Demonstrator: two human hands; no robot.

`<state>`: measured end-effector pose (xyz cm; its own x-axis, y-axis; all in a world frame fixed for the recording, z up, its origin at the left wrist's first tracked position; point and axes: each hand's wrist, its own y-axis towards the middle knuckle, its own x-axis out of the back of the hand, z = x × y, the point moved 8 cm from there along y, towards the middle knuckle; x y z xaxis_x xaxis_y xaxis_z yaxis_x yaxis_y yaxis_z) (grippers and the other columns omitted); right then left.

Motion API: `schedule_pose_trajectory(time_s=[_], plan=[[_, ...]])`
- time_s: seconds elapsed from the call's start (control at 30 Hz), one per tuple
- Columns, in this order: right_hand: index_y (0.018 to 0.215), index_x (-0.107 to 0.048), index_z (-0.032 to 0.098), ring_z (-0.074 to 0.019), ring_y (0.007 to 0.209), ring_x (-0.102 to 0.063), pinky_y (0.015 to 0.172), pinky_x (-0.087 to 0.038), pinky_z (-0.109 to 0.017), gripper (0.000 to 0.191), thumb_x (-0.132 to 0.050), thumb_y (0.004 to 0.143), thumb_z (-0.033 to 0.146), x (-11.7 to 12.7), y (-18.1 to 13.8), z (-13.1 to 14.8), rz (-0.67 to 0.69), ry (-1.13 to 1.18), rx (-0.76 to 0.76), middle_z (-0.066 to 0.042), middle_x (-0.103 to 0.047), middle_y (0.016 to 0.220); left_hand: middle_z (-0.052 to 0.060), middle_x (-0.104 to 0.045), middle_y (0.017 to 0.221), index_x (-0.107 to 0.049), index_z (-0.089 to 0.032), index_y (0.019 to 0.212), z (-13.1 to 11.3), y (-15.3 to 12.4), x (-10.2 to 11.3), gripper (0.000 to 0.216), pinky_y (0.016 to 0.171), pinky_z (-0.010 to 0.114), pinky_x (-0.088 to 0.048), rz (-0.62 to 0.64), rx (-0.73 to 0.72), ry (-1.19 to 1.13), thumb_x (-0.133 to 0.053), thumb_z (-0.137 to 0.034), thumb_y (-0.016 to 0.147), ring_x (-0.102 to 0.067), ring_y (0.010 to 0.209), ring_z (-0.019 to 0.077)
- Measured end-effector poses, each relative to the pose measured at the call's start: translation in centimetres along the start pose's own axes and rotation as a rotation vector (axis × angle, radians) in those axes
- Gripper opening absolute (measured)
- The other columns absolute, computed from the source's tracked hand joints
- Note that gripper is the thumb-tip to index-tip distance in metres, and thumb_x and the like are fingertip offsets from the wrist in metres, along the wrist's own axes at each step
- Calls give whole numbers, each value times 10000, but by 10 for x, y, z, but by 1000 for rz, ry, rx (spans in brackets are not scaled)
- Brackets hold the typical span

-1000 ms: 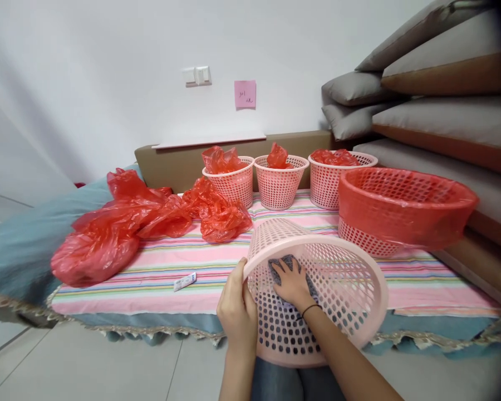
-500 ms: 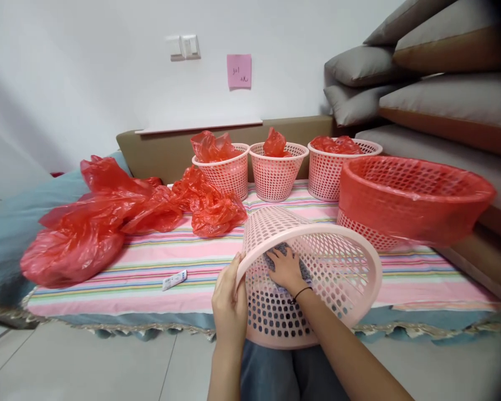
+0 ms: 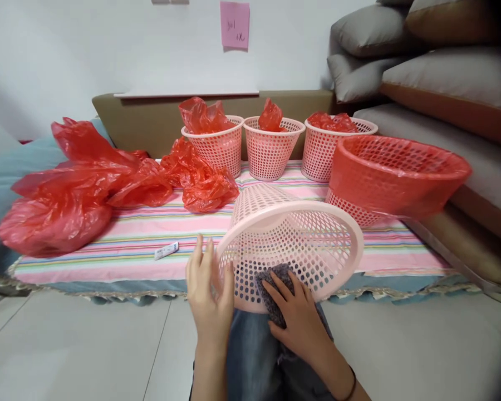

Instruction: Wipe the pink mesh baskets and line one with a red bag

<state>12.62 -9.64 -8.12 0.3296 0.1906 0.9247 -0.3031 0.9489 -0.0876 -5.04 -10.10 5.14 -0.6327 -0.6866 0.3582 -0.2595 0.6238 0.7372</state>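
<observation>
Looks like a wipe-down: the right grip (image 3: 298,323) holds a dark-grey fuzzy rag (image 3: 271,309) beneath spread fingers, right at the lower rim of the pale-pink perforated plastic basket (image 3: 275,248). That basket lies tipped, mouth towards the person, over the front of a striped pink sheet (image 3: 137,270). The left grip (image 3: 209,295) is wide, loosely around the rim. Another stroke would call for steadying there, rag pressed flat.
</observation>
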Motion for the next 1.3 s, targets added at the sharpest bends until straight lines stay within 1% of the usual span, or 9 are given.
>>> schedule_pose_trajectory(time_s=[0.13, 0.2, 0.33, 0.43, 0.6, 0.77, 0.9, 1.03, 1.3], plan=[[1513, -403, 332, -378, 1507, -170, 1187, -137, -662, 718, -631, 839, 433, 7, -6, -5, -92, 5, 87, 17, -315, 1614, 120, -642, 1270, -622, -214, 1228, -2, -32, 38, 353, 1085, 422, -431, -154, 74, 20, -630, -132, 885, -576, 1245, 238], [1499, -430, 274, -346, 1494, -242, 1197, -136, -651, 664, -587, 891, 489, 15, -17, -11, -196, 8, 143, -39, -376, 1586, 68, -704, 1053, -673, -214, 1029, 7, -53, 41, 164, 974, 343, -514, -34, 153, -43, -608, -146, 895, -662, 1068, 200], [1417, -530, 221, -309, 1467, -328, 1210, -187, -603, 551, -604, 895, 378, 20, -51, -23, -348, -3, 205, -89, -448, 1540, 72, -765, 997, -687, -206, 1028, 29, -116, -1, 170, 805, 299, -601, 507, 518, -318, -554, -247, 931, -743, 906, 200], [1437, -508, 251, -305, 1485, -294, 1197, -259, -577, 625, -654, 831, 296, 9, -66, -25, -285, 27, 206, -70, -418, 1562, 116, -758, 1117, -655, -199, 1188, 23, -159, -40, 308, 893, 393, -594, 715, 723, -501, -577, -281, 902, -730, 1034, 258], [1511, -405, 302, -313, 1501, -249, 1193, -272, -573, 847, -663, 712, 192, -7, -68, -23, -144, 42, 173, -33, -345, 1602, 148, -737, 1153, -616, -143, 1267, 13, -194, -85, 556, 970, 424, -534, 658, 1100, -779, -706, -434, 801, -697, 1080, 279], [1532, -363, 302, -303, 1488, -282, 1191, -286, -553, 878, -598, 701, 145, -4, -67, -22, -196, 52, 170, -16, -354, 1598, 75, -725, 846, -727, -101, 1030, 4, -184, -91, 585, 694, 266, -491, 671, 1311, -933, -813, -547, 662, -645, 763, 179], [1484, -447, 257, -271, 1406, -437, 1185, -320, -517, 761, -475, 742, 90, 17, -66, -19, -368, 213, 155, -46, -497, 1506, 3, -628, 695, -704, -134, 809, -5, -158, -84, 403, 622, 229, -422, 698, 1189, -908, -813, -504, 692, -533, 647, 118], [1353, -593, 218, -282, 1233, -610, 1062, -489, -448, 513, -546, 842, 231, 30, -61, -32, -418, 719, -17, -89, -655, 1333, 57, -684, 918, -701, -188, 908, -11, -135, -72, 297, 782, 289, -504, 647, 914, -815, -569, -453, 925, -630, 883, 186], [1130, -728, 234, -309, 1141, -657, 1054, -481, -502, 519, -837, 693, 492, -1, -66, -55, -433, 1465, -429, -81, -733, 1187, 59, -595, 1366, -603, -301, 1283, -51, -69, -28, 399, 1103, 455, -399, 495, -85, -161, -568, -128, 925, -447, 1340, 248]])
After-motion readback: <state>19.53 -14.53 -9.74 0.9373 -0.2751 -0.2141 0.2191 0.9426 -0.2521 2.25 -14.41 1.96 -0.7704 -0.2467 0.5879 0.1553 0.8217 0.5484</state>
